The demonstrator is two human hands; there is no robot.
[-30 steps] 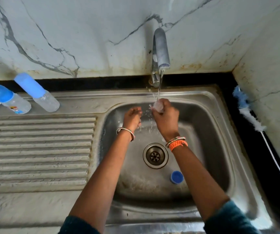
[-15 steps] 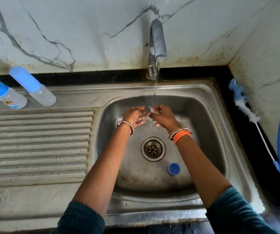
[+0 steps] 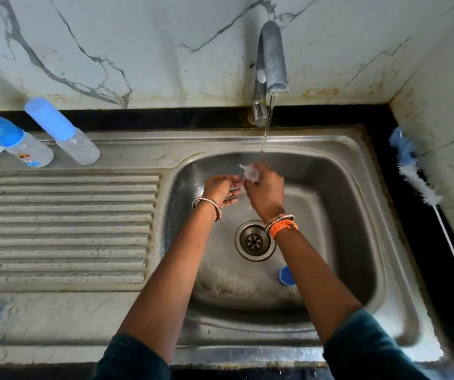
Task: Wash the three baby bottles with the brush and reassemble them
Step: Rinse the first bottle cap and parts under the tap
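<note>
Right hand (image 3: pixel 264 187) grips a small clear teat (image 3: pixel 251 173) under the tap (image 3: pixel 271 58) stream for rinsing, left hand (image 3: pixel 221 189) open-fingered beside it, apparently catching runoff.

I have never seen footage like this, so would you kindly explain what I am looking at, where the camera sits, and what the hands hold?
No machine here: a person wears a camera on the head, looking down at a steel sink. The tap is running. The right hand holds a small clear piece, probably a bottle teat, under the stream; the left hand is open beside it. Two capped baby bottles stand behind the ribbed draining board. A blue ring lies in the basin, and the bottle brush lies on the counter to the right.
</note>
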